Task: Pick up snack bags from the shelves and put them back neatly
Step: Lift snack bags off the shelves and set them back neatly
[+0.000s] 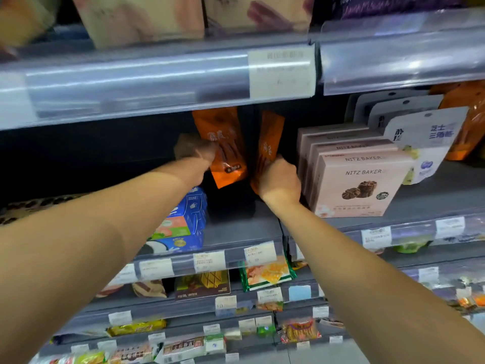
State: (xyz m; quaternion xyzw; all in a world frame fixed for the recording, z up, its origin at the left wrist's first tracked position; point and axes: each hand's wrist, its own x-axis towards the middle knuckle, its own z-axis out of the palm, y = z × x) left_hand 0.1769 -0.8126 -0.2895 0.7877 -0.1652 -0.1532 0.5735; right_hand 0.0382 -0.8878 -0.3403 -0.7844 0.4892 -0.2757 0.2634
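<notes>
Left grip (195, 149) curled round left bag (225, 143); right grip (279, 181) curled round right bag (269, 137).
Location: middle shelf (236, 232), pink boxes (359, 185) just right of right grip. Both bags orange, long axis near upright, rising from the grips; left tilted, right edge-on, dark gap between.

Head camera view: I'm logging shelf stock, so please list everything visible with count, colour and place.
left orange bag: one, orange, middle shelf centre, tilted
right orange bag: one, orange, just right of it
pink boxes: about four, pink, row right of the bags
white packs: at least three, white with blue print, behind the pink boxes
blue boxes: several, blue, under the left forearm
green-edged bag: one, shelf below
price tags: many, white, shelf edges
left hand: grips the left orange bag
right hand: grips the right orange bag
</notes>
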